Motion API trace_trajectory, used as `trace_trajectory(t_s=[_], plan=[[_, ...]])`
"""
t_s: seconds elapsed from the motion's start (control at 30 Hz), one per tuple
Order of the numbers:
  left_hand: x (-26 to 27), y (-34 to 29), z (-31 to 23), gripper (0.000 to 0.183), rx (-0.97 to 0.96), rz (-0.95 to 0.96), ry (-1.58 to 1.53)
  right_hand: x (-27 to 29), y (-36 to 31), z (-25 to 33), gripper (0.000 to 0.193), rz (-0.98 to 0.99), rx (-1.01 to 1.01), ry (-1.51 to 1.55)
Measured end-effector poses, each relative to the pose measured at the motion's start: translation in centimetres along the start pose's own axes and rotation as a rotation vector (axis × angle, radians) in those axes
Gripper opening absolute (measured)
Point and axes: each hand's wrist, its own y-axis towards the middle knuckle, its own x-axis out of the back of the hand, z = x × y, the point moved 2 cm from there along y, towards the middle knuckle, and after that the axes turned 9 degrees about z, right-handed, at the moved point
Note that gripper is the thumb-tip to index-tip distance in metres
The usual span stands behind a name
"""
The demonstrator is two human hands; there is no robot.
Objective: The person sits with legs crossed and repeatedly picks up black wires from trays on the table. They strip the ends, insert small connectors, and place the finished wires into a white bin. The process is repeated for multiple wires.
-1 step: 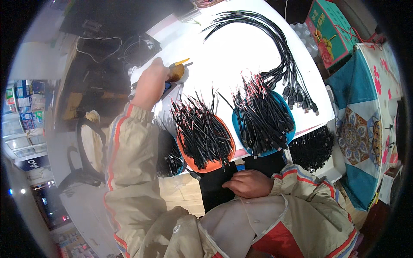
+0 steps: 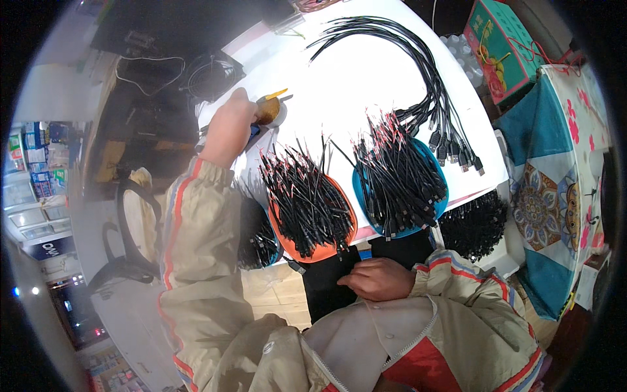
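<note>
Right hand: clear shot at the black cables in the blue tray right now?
Likely yes: the right hand looks empty, just below the blue tray in the picture, with nothing visible blocking the black cables.

Head-worn fisheye cam, L of pair, facing down, v. wide w/ dark rim, near over white counter (image 2: 356,78), wearer's jacket (image 2: 277,362) at btm
</note>
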Motion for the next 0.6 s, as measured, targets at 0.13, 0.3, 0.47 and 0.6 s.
trace_trajectory(t_s=[0.13,0.3,0.47,0.6], plan=[[-0.2,0.2,-0.1,0.006,0.005,0.000,0.039,0.0,0.0,0.0,0.032,0.013,-0.019,0.008],[0.1,0.0,-0.5,0.009,0.011,-0.010,0.054,0.0,0.1,0.1,0.030,0.025,-0.027,-0.019],[2.8,-2.0,0.6,0.010,-0.055,-0.138,-0.053,0.2,0.1,0.3,0.028,-0.002,-0.023,-0.018],[5.4,-5.3,3.0,0.010,0.092,-0.217,-0.175,0.1,0.2,0.5,0.026,0.000,-0.040,-0.062]])
